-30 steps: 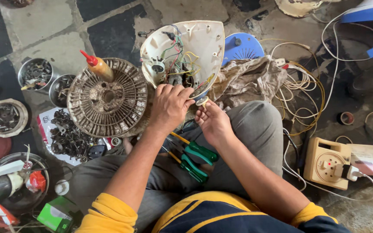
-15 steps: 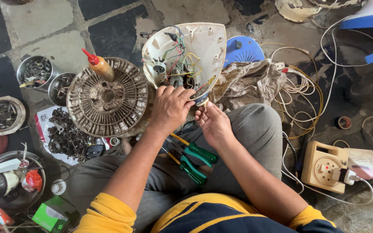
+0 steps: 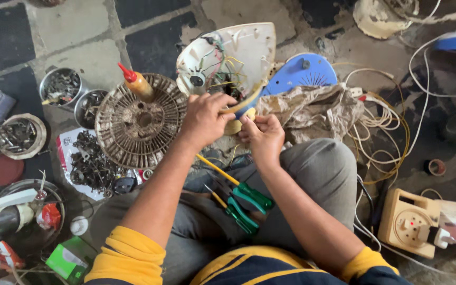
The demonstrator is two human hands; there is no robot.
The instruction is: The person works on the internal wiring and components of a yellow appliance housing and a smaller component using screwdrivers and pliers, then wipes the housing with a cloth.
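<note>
I sit on the floor with an open white fan housing (image 3: 249,47) in front of my knees, its coloured wires (image 3: 220,68) exposed. My left hand (image 3: 204,119) pinches a yellow strip (image 3: 244,100) that runs up toward those wires. Touching it on the right, my right hand (image 3: 264,136) grips a small pale yellow roll (image 3: 233,126), which looks like tape. Two green-handled screwdrivers (image 3: 249,196) lie across my lap just below both hands.
A dusty round fan grille (image 3: 138,126) with a red-tipped oil bottle (image 3: 137,84) lies left. Metal bowls of screws (image 3: 62,87) and loose parts (image 3: 88,163) sit further left. A blue disc (image 3: 304,74), crumpled cloth (image 3: 312,111), tangled cables (image 3: 391,132) and a beige socket box (image 3: 410,224) lie right.
Both hands have stayed together below the housing. The yellow strip between them and the wires now shows, and the pale roll is visible in the right hand.
</note>
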